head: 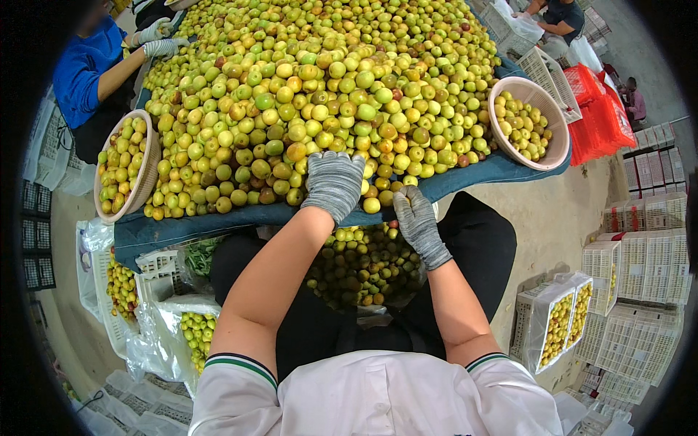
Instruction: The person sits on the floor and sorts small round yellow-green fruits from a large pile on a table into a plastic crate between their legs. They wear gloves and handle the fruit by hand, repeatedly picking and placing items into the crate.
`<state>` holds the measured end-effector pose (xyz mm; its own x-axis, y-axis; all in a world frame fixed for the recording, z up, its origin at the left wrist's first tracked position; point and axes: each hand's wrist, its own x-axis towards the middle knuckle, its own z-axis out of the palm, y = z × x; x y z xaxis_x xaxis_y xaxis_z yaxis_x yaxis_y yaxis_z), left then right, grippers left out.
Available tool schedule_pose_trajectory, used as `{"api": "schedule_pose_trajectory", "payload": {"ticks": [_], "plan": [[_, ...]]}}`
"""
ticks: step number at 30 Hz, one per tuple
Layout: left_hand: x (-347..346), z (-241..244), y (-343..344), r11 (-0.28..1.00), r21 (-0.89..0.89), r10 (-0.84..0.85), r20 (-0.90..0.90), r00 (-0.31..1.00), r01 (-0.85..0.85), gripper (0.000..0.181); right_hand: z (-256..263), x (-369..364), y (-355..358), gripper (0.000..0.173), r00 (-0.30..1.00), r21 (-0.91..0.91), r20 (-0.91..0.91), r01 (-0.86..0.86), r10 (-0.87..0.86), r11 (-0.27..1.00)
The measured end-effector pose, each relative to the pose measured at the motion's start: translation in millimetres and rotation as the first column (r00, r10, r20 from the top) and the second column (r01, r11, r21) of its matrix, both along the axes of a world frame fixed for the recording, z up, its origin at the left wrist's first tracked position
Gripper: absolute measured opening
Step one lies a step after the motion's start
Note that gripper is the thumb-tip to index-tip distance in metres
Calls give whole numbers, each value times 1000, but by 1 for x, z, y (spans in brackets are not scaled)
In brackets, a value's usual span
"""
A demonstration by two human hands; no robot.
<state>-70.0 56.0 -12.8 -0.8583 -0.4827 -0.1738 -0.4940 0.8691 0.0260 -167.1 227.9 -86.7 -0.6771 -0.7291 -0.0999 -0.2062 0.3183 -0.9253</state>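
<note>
A broad heap of green and yellow jujube-like fruits (327, 82) covers the table, which has a blue cloth edge (245, 216). My left hand (335, 182), in a grey striped knit glove, lies palm down on the fruits at the heap's near side; what its fingers touch underneath is hidden. My right hand (419, 223), gloved alike, is at the cloth edge beside a few fruits, its fingers bent; whether it grips one cannot be told. Below the edge, between my knees, more fruits (365, 267) lie in a container that is mostly hidden.
Pink baskets of fruit stand at the table's left (146, 169) and right (559, 117) edges. A person in blue (87, 71) with striped gloves works at the left; another (564, 22) sits at the upper right. Lined crates of fruit (531, 321) and stacked white crates (638, 267) stand around.
</note>
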Motion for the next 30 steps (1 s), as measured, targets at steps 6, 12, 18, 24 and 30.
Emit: {"api": "schedule_pose_trajectory", "payload": {"ticks": [6, 12, 18, 24, 30], "plan": [[13, -1, -3, 994, 3, -114, -23, 993, 114, 29, -7, -18, -5, 20, 985, 8, -164, 56, -54, 998], [37, -18, -41, 837, 537, 372, -698, 611, 105, 19, 28, -42, -50, 18, 803, 73, -596, 33, 17, 997], [62, -2, -56, 670, 741, 624, -532, 572, -41, 16, 72, -26, -92, 56, 841, 607, -496, 160, 214, 779], [73, 16, -19, 815, 562, 276, -164, 947, -140, 48, 86, -34, -89, 58, 809, 717, -431, 37, 400, 696], [66, 12, 13, 894, 416, 189, -10, 982, -168, 64, 60, -37, -73, 39, 829, 550, -399, -127, 393, 826]]}}
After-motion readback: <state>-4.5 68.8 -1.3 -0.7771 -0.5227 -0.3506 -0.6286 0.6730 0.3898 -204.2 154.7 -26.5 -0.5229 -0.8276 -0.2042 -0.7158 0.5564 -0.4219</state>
